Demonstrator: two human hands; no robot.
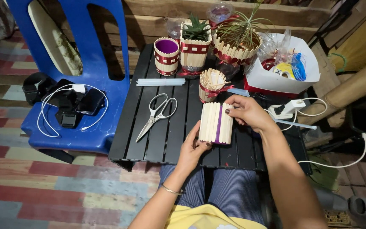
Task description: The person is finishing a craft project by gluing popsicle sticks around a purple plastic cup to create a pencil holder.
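A purple cup clad in pale wooden craft sticks (215, 123) lies on its side over the black slatted table (170, 140). My left hand (191, 148) grips its near end from below. My right hand (247, 112) holds its far right edge, with fingertips pressing a stick at the top. A purple gap shows between the sticks on the right side.
Scissors (157, 113) lie left of the cup. Behind stand a stick-filled holder (211, 85), a purple stick-clad cup (166, 56), two stick planters (195, 46), glue sticks (160, 82) and a white box of supplies (283, 68). A glue gun (288, 109) is to the right. A blue chair (85, 76) holds phones and cables.
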